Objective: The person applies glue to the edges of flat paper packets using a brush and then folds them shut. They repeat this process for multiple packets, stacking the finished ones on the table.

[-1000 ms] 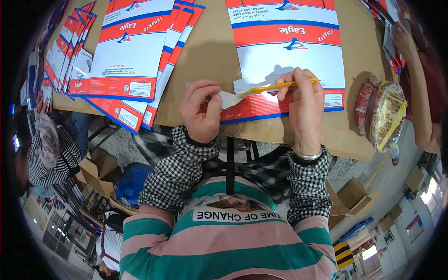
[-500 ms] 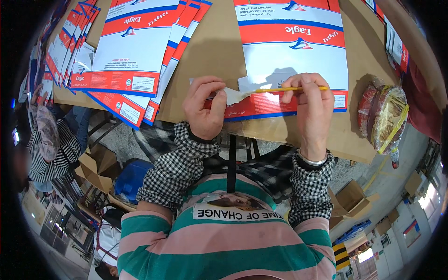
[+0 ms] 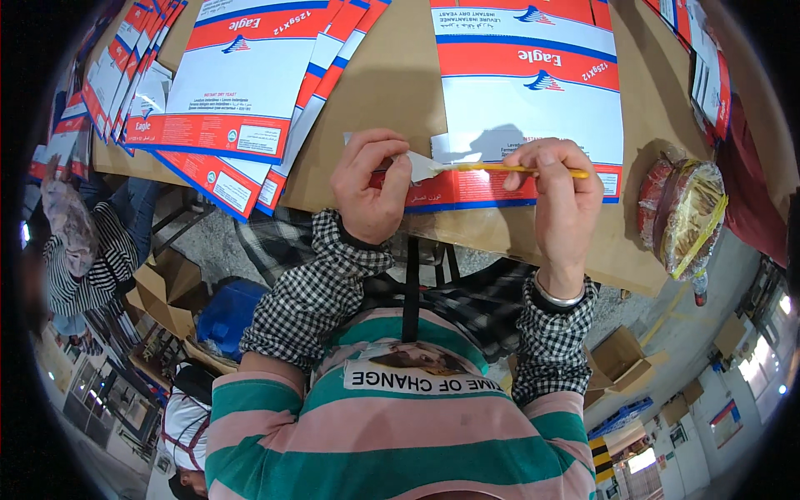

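Lately, the brush (image 3: 483, 167) had swung flatter: a second before, its handle had sloped up to the right, and now it ran almost level across the lower part of the carton (image 3: 533, 108). The right hand (image 3: 562, 187) gripped that yellow handle between thumb and fingers, while the left hand (image 3: 372, 187) looked closed on the pale flap (image 3: 419, 167) at the carton's lower left corner, though the pinch itself was partly hidden. The bristles met the flap's edge or stood just over it; which, I could not tell. The carton lay flat on the table (image 3: 392, 92), between the stack (image 3: 242, 83) and the wrapped bundle (image 3: 687, 212). A co-worker's bare arm had also left the right side. Only the brush's angle had altered much, so the work remained at that same flap.
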A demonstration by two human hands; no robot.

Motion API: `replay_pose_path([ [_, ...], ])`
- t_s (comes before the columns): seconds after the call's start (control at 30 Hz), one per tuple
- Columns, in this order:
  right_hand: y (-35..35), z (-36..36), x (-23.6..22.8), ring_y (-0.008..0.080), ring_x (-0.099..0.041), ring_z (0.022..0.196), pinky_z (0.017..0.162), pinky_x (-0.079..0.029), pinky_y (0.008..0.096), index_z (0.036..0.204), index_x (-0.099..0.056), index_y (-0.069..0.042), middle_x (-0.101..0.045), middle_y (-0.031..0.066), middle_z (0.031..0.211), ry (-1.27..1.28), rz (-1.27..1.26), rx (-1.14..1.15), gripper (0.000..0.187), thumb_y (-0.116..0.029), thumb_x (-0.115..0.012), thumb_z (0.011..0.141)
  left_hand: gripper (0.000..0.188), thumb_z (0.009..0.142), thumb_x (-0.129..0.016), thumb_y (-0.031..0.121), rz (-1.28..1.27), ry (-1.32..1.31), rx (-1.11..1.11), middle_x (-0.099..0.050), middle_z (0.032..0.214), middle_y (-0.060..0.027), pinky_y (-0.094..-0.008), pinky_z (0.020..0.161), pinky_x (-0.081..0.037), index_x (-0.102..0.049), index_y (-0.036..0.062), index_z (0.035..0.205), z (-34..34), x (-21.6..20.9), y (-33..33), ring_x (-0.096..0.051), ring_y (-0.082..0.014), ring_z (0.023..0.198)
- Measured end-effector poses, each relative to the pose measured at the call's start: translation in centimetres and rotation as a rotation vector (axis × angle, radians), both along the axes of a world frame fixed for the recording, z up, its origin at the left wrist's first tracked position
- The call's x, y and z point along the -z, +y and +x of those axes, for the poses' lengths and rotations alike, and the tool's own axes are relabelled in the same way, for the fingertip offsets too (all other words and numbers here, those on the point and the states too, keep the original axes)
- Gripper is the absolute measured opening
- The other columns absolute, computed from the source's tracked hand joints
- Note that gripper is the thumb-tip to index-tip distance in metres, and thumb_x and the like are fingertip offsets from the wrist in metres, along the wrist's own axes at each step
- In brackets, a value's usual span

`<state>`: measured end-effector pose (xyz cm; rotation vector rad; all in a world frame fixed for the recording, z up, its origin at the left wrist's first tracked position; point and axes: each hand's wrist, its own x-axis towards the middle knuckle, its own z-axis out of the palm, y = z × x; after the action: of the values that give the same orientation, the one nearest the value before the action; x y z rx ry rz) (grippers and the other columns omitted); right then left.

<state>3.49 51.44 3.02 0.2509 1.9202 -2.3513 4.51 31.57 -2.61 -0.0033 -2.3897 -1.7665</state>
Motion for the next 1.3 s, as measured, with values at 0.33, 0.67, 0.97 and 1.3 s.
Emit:
replay_pose_path([
  [0.33,-0.5,0.2,-0.7,0.0111,-0.057,0.068,0.065,-0.049,0.0243,0.085,-0.055,0.003,-0.063,0.0108,0.085,0.016,0.038,-0.009,0.013,-0.003,-0.047,0.092,0.009,0.077,-0.059,-0.002,0.018,0.003,-0.005,-0.060,0.092,-0.0130,-0.0270,0.067,-0.050,-0.062,-0.0044,0.085,0.0,0.1,0.0,-0.061,-0.0190,0.077],
  [0.67,-0.1,0.2,-0.5,0.0115,-0.057,0.071,0.066,-0.049,0.0248,0.086,-0.056,0.003,-0.063,0.0108,0.085,0.029,0.006,-0.090,0.011,-0.004,-0.048,0.092,0.009,0.077,-0.058,-0.002,0.037,-0.009,-0.013,-0.060,0.092,-0.0127,-0.0269,0.066,-0.049,-0.061,-0.0046,0.085,0.0,0.1,0.1,-0.061,-0.0190,0.077],
  [0.97,0.3,0.1,-0.8,0.0119,-0.058,0.071,0.066,-0.049,0.0248,0.086,-0.056,0.004,-0.063,0.0108,0.085,0.005,0.017,-0.097,0.011,-0.004,-0.050,0.091,0.009,0.077,-0.058,-0.002,0.017,0.013,0.003,-0.060,0.092,-0.0128,-0.0271,0.067,-0.049,-0.061,-0.0044,0.086,0.0,0.1,-0.1,-0.061,-0.0193,0.077],
  [1.3,0.7,-0.5,0.2,0.0113,-0.058,0.067,0.062,-0.048,0.0241,0.086,-0.057,0.004,-0.065,0.0117,0.083,-0.024,0.051,0.002,0.017,-0.009,-0.049,0.093,0.009,0.077,-0.058,-0.002,0.011,0.005,-0.004,-0.061,0.092,-0.0126,-0.0271,0.067,-0.049,-0.062,-0.0038,0.086,0.0,0.3,-0.1,-0.061,-0.0195,0.078],
])
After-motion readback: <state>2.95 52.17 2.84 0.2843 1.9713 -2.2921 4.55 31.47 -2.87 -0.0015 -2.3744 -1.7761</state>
